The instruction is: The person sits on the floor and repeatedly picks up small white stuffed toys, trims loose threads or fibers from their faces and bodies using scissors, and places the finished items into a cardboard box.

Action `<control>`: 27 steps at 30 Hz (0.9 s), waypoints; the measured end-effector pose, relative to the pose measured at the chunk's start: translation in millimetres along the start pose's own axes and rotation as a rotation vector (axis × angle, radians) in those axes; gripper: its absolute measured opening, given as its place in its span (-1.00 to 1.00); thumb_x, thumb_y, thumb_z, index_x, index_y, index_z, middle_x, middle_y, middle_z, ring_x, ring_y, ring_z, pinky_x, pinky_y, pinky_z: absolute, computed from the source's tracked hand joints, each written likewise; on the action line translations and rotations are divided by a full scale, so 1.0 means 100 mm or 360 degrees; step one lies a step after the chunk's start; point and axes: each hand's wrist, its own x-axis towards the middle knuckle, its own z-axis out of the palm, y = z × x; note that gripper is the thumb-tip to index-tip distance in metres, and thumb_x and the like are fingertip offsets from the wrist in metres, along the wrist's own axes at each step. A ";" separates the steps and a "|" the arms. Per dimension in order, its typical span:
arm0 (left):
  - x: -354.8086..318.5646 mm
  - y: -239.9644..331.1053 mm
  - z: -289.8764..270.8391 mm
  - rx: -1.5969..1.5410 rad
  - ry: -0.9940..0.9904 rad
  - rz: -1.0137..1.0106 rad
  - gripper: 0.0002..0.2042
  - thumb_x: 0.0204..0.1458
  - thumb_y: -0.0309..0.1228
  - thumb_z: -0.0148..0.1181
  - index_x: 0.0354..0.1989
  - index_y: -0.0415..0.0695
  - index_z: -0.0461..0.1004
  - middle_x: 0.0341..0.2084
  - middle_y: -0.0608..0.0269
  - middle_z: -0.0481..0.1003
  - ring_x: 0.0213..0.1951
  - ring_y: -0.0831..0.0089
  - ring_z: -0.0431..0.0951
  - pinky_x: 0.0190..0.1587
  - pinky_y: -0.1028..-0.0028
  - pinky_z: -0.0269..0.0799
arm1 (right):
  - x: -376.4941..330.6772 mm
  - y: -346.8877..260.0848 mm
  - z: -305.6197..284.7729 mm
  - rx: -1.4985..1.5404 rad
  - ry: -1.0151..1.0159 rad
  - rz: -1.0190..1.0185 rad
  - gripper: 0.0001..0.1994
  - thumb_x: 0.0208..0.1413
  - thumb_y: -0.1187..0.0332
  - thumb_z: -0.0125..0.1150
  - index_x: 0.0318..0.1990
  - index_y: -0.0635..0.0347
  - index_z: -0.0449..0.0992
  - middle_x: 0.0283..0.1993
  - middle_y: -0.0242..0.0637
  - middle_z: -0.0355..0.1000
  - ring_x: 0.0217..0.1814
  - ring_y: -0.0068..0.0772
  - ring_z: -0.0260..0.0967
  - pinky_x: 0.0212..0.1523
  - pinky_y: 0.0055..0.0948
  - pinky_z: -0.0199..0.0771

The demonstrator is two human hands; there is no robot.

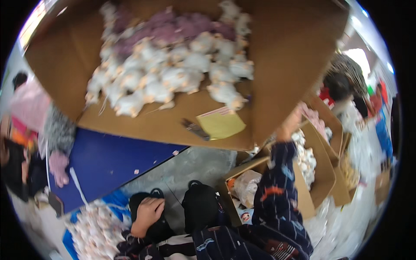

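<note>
My left hand [149, 212] rests on my dark-trousered leg, its fingers laid loosely over the knee with nothing in them. My right arm stretches out to the right, and my right hand [289, 125] is blurred beside the cardboard boxes there. Its fingers are too smeared to read, near pink plush toys [316, 121] and above a box of white plush toys [307, 160]. In front of me a large cardboard box [290, 56] holds a pile of white plush toys [151, 82] and purple ones [173, 28]. Small dark snips [196, 129] and a yellow paper sheet [222, 125] lie near its front edge.
A blue tabletop [117, 160] is at the left, with a purple plush toy [58, 169] at its edge. A blue bag of pale plush toys [97, 229] stands lower left. An open carton [236, 208] contains a plastic bag. Other people [340, 86] are at both sides.
</note>
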 end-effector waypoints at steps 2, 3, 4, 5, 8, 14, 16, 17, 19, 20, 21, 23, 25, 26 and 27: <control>-0.05 -0.01 0.03 -0.0017 0.0028 -0.0029 -0.92 -0.13 -0.45 0.17 -0.46 -0.17 0.50 -0.55 0.17 0.48 -0.46 0.20 0.48 -0.29 0.35 0.39 | -0.42 -0.39 -0.01 -0.0080 -0.0093 -0.0234 -0.82 0.12 0.35 -0.03 -0.16 0.14 0.40 -0.35 -0.49 0.35 -0.55 -0.71 0.18 -0.60 -0.75 0.17; -0.04 0.00 0.06 0.0004 0.0003 -0.0026 -0.92 -0.12 -0.45 0.16 -0.45 -0.16 0.50 -0.56 0.19 0.49 -0.47 0.25 0.49 -0.28 0.38 0.40 | -0.64 -0.69 -0.02 -0.0335 0.0016 -0.0459 -0.85 0.13 0.37 -0.02 -0.19 0.18 0.40 -0.46 -0.53 0.29 -0.61 -0.80 0.09 -0.68 -0.82 0.01; -0.02 0.00 0.09 -0.0012 0.0006 -0.0008 -0.92 -0.12 -0.45 0.15 -0.45 -0.15 0.50 -0.55 0.20 0.49 -0.47 0.26 0.49 -0.28 0.39 0.40 | -0.98 -0.99 0.12 -0.0350 0.0157 -0.0755 -0.85 0.14 0.38 -0.04 -0.22 0.24 0.40 -0.50 -0.52 0.27 -0.63 -0.80 0.02 -0.69 -0.78 -0.02; 0.02 0.01 0.11 -0.0022 0.0009 0.0027 -0.92 -0.12 -0.44 0.15 -0.45 -0.14 0.50 -0.55 0.21 0.49 -0.47 0.26 0.49 -0.28 0.40 0.40 | -1.07 -1.07 -0.01 -0.0383 0.0138 -0.0935 -0.80 0.14 0.38 -0.04 -0.16 0.31 0.37 -0.47 -0.47 0.29 -0.61 -0.77 0.04 -0.69 -0.78 -0.03; 0.05 -0.01 0.18 -0.0038 0.0014 0.0075 -0.92 -0.13 -0.43 0.16 -0.46 -0.14 0.51 -0.56 0.19 0.50 -0.49 0.25 0.49 -0.33 0.38 0.40 | -1.53 -1.00 0.15 -0.1124 -0.0678 -0.1499 -0.85 0.02 0.50 0.08 -0.22 0.28 0.46 -0.35 -0.27 0.36 -0.44 -0.52 0.26 -0.52 -0.59 0.25; 0.02 0.01 0.20 -0.0082 -0.0042 0.0144 -0.90 -0.10 -0.39 0.14 -0.42 -0.11 0.52 -0.54 0.24 0.51 -0.46 0.28 0.51 -0.31 0.39 0.40 | -1.90 -0.23 1.25 -0.1375 -0.1854 -0.0747 -0.85 -0.03 0.43 0.17 -0.31 0.31 0.49 -0.49 -0.13 0.44 -0.49 -0.38 0.42 -0.44 -0.51 0.38; -0.03 -0.04 0.13 -0.0102 0.0022 0.0119 -0.91 -0.09 -0.39 0.11 -0.45 -0.11 0.48 -0.58 0.24 0.48 -0.47 0.28 0.49 -0.32 0.39 0.40 | -1.92 -0.18 1.56 -0.1385 -0.1772 -0.0920 -0.85 -0.03 0.41 0.16 -0.31 0.30 0.49 -0.45 -0.09 0.45 -0.45 -0.27 0.44 -0.44 -0.45 0.39; -0.03 -0.08 0.08 -0.0099 0.0019 0.0094 -0.91 -0.09 -0.39 0.11 -0.45 -0.12 0.49 -0.58 0.24 0.48 -0.48 0.28 0.49 -0.33 0.40 0.41 | -1.95 -0.15 1.72 -0.1390 -0.1732 -0.1005 -0.84 -0.03 0.40 0.15 -0.32 0.30 0.49 -0.43 -0.07 0.45 -0.44 -0.21 0.44 -0.44 -0.42 0.40; -0.11 -0.11 0.06 -0.0137 0.0085 0.0046 -0.91 -0.10 -0.40 0.12 -0.45 -0.12 0.49 -0.59 0.23 0.48 -0.49 0.28 0.49 -0.34 0.40 0.41 | -2.07 -0.04 1.95 -0.1539 -0.2032 -0.0914 -0.83 -0.02 0.39 0.12 -0.30 0.29 0.50 -0.43 -0.06 0.45 -0.42 -0.14 0.44 -0.42 -0.35 0.40; -0.13 -0.13 0.06 -0.0159 0.0167 0.0026 -0.91 -0.10 -0.41 0.12 -0.45 -0.13 0.49 -0.59 0.23 0.48 -0.50 0.28 0.49 -0.34 0.40 0.42 | -2.17 0.06 2.03 -0.1599 -0.2188 -0.0852 -0.82 -0.02 0.39 0.10 -0.30 0.28 0.50 -0.43 -0.06 0.45 -0.41 -0.10 0.44 -0.41 -0.32 0.41; -0.11 -0.14 0.07 -0.0203 0.0250 0.0033 -0.91 -0.10 -0.41 0.13 -0.45 -0.13 0.50 -0.59 0.22 0.48 -0.50 0.28 0.49 -0.35 0.40 0.42 | -2.27 0.14 2.07 -0.1697 -0.2245 -0.0938 -0.84 -0.04 0.43 0.03 -0.34 0.27 0.51 -0.41 -0.02 0.44 -0.35 0.01 0.41 -0.35 -0.22 0.41; -0.10 -0.11 0.01 -0.0224 0.0230 0.0071 -0.92 -0.13 -0.43 0.16 -0.46 -0.13 0.50 -0.60 0.22 0.47 -0.53 0.27 0.48 -0.39 0.40 0.41 | -2.35 0.48 2.11 -0.1816 -0.2291 -0.1235 -0.85 -0.06 0.47 0.00 -0.40 0.27 0.51 -0.40 -0.02 0.43 -0.33 0.01 0.40 -0.32 -0.19 0.41; -0.12 -0.12 0.00 -0.0245 0.0253 0.0109 -0.92 -0.15 -0.44 0.18 -0.46 -0.13 0.51 -0.62 0.22 0.46 -0.55 0.27 0.47 -0.41 0.41 0.41 | -2.42 0.73 2.18 -0.2126 -0.2393 -0.1329 -0.87 -0.10 0.50 -0.02 -0.48 0.29 0.49 -0.36 -0.01 0.39 -0.26 0.00 0.39 -0.29 -0.15 0.41; -0.13 -0.12 -0.02 -0.0248 0.0245 0.0103 -0.92 -0.15 -0.44 0.18 -0.46 -0.13 0.51 -0.62 0.22 0.46 -0.55 0.27 0.47 -0.41 0.41 0.41 | -2.42 0.77 2.22 -0.2189 -0.2398 -0.1386 -0.87 -0.09 0.50 -0.01 -0.48 0.27 0.50 -0.35 -0.02 0.40 -0.27 -0.02 0.40 -0.30 -0.17 0.42; -0.13 -0.13 -0.03 -0.0248 0.0241 0.0099 -0.92 -0.15 -0.45 0.18 -0.46 -0.13 0.51 -0.62 0.22 0.46 -0.55 0.27 0.47 -0.41 0.41 0.41 | -2.41 0.78 2.27 -0.2248 -0.2402 -0.1448 -0.87 -0.09 0.50 -0.01 -0.47 0.26 0.51 -0.33 -0.04 0.41 -0.27 -0.04 0.40 -0.30 -0.19 0.43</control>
